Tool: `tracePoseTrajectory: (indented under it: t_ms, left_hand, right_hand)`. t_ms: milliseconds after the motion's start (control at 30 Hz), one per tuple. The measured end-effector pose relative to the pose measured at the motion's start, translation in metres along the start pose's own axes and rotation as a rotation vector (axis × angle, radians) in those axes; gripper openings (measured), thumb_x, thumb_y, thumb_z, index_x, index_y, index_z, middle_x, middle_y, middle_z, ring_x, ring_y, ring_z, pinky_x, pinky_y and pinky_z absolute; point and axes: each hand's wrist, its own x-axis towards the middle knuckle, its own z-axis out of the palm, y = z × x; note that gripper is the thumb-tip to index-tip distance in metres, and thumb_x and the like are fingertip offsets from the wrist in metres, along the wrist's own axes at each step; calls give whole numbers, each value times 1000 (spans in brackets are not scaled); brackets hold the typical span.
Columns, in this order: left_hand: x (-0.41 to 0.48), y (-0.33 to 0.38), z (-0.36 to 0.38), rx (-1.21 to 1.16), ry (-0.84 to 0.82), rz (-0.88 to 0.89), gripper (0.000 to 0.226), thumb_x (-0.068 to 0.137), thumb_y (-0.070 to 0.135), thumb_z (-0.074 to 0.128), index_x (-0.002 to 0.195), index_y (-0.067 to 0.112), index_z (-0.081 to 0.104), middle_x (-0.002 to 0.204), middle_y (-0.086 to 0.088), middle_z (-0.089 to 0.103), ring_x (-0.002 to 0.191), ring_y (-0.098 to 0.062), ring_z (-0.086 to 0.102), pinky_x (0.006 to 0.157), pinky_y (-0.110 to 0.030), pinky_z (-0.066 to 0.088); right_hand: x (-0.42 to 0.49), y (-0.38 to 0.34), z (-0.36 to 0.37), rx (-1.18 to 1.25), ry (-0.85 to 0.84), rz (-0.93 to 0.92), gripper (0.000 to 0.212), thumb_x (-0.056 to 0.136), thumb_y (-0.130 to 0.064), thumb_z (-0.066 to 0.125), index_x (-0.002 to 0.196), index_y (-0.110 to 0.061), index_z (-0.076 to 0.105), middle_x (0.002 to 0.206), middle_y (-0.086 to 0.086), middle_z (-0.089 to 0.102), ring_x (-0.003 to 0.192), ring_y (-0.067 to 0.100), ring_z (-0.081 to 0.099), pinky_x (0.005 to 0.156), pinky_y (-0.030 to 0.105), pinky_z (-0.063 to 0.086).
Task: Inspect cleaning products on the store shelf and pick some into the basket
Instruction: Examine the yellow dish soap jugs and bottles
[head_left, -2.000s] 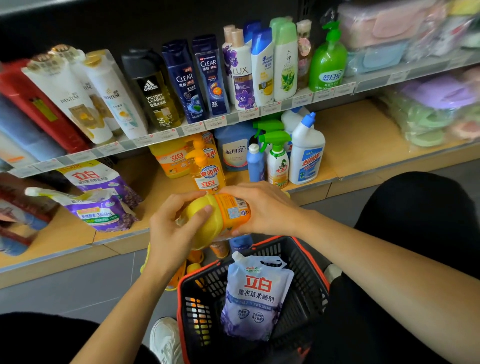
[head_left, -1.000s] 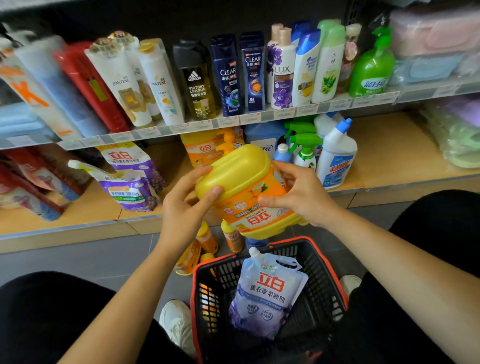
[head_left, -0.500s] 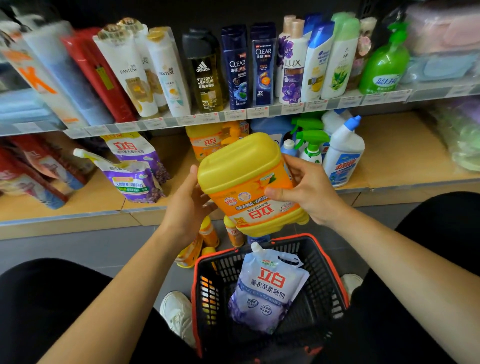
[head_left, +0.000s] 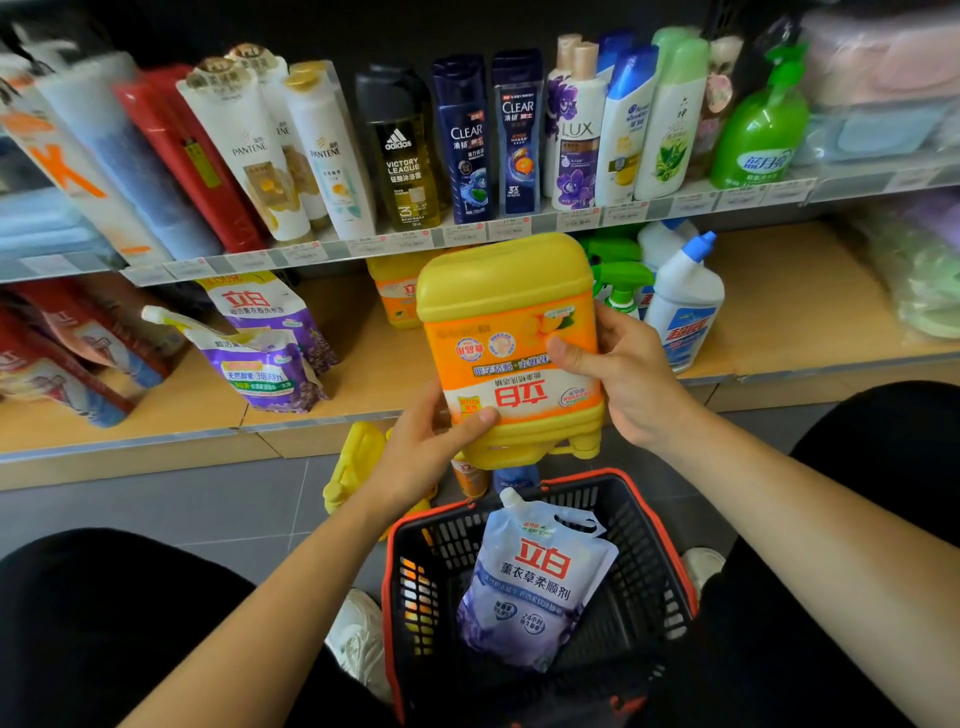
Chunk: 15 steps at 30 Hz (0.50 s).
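Jug (head_left: 511, 343): a yellow moulded detergent container with an orange label. You hold it in the air in front of the lower shelf (head_left: 779, 291) and above the far edge of the basket (head_left: 641, 551). Its label reads upside down, so treat it as inverted. The cap end points down toward the basket and is hidden from view.

Grip state:
- Your left hand (head_left: 431, 441) grips the near left corner, thumb pressed on the label face and fingers curled behind.
- Your right hand (head_left: 628, 384) clamps the right wall, thumb across the label and fingers wrapped round the back.

Handling, as judged from its shape and size:
- Expect considerable weight if it is full, and expect the liquid to shift as you turn it.
- The walls look stiff and should not buckle under a firm squeeze.
- The plastic and glossy label look smooth, so a fingertip hold may slip.

Recommended hold: keep both palms on opposite side walls while you read the label. To carry it one-handed, turn it upright and take the moulded handle (head_left: 576, 447), which shows at the near right corner.

The basket already holds a soft refill pouch (head_left: 535, 582). Lower the jug beside it, not on its spout.
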Motion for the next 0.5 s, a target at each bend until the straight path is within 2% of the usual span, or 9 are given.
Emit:
tracePoseTrajectory:
  t_ms: [100,200,300,400,500]
  left_hand:
    - [-2,-3,2,-21,-12,-130,51,86,44,70,130,20,63,120,8,74,110,-11,70,80,-20,57]
    - [-1,-3,2,-69,-2,-254,61,77,57,71,124,19,68,116,4,76,109,-15,71,79,-24,58]
    - [0,-2,1,-143,-7,-355,66,72,61,73,118,13,70,112,-4,77,106,-18,73,77,-27,59]
    - [-1,-4,0,-159,45,-322,65,71,67,78,104,11,74,103,-8,78,98,-20,75,72,-22,57]
    - [-3,0,-7,-230,199,-237,47,77,56,75,81,9,70,86,-11,76,83,-22,73,69,-25,56]
  right_hand:
    - [-1,-2,1,32,31,11,43,78,-15,74,120,-9,63,113,12,74,104,31,71,78,38,60]
    - [0,-3,2,64,61,18,40,80,-17,72,119,-11,64,114,11,74,105,29,71,78,36,60]
    - [2,-2,1,97,91,40,38,81,-20,70,118,-12,65,113,8,74,105,26,71,77,34,60]
    - [6,5,-1,118,101,129,40,83,-27,69,122,-15,65,118,6,73,109,24,70,82,38,60]
    - [12,13,-4,83,102,264,48,86,-35,67,129,-17,62,122,4,72,113,25,68,89,45,58]
